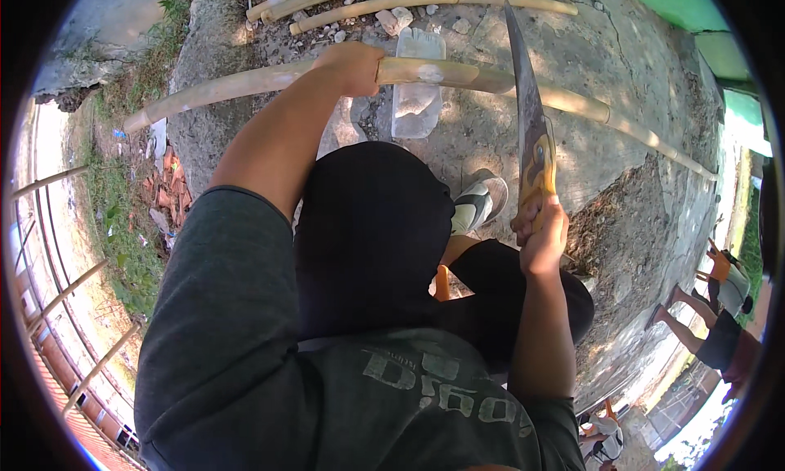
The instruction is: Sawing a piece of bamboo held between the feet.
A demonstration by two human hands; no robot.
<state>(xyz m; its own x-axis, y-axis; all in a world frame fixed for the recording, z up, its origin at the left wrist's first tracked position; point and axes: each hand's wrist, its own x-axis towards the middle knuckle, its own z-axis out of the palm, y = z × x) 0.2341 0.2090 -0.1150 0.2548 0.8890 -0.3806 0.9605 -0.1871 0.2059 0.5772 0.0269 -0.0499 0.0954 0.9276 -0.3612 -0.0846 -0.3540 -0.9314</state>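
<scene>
My left hand point(352, 67) is wrapped round a long bamboo pole point(446, 73) that runs across in front of me. In my right hand point(543, 235) is the handle of a hand saw point(526, 91), its yellow grip toward me and its tapered blade pointing away. The blade crosses the pole to the right of my left hand; whether its teeth touch the bamboo I cannot tell. Beneath the pole is a pale, whitish block point(417, 115), partly hidden by it. My shoe point(484, 201) stands on the ground just behind the saw.
More bamboo poles point(433, 0) lie beyond, among loose stones point(394, 20). Broken reddish rubble point(168, 195) and weeds point(114, 217) are at the left. Cracked concrete point(630, 144) stretches to the right, where other people point(703, 328) are at the edge of view.
</scene>
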